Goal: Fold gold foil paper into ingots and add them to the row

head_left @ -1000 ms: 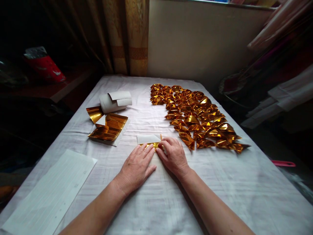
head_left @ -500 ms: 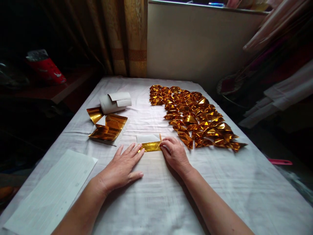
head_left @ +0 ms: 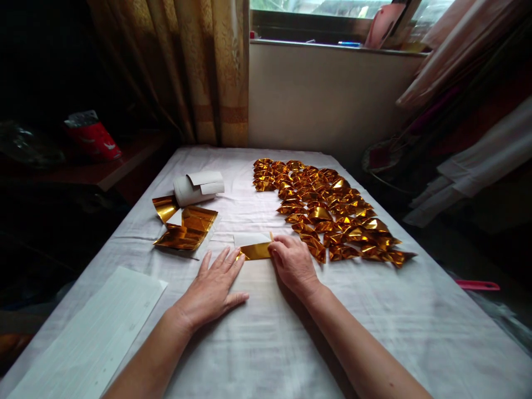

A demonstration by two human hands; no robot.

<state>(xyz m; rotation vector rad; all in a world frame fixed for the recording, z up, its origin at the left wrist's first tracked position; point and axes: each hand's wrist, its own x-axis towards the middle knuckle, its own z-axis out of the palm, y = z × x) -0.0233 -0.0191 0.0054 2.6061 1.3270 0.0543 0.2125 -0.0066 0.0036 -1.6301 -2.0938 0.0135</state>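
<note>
A narrow strip of gold foil paper (head_left: 256,251) lies on the cloth between my two hands, a bit of white paper (head_left: 249,239) showing along its far edge. My left hand (head_left: 214,285) lies flat with fingers spread, its fingertips on the strip's left end. With thumb and fingers pinched together, my right hand (head_left: 293,263) grips the right end. Beyond my right hand, several folded gold foil pieces (head_left: 320,214) stand in rows. Loose gold foil sheets (head_left: 191,227) lie beyond my left hand.
A white paper roll (head_left: 195,188) rests behind the loose sheets. A long white sheet (head_left: 87,343) lies at the front left of the cloth-covered table (head_left: 257,343). Off the left side, a red container (head_left: 93,138) stands on a dark wooden surface. A pink handle (head_left: 477,285) is beyond the right edge.
The view has tilted up, showing more of the window. My right hand has closed further over the strip's right end, and the strip slants slightly more. My left hand stays flat on the left end.
</note>
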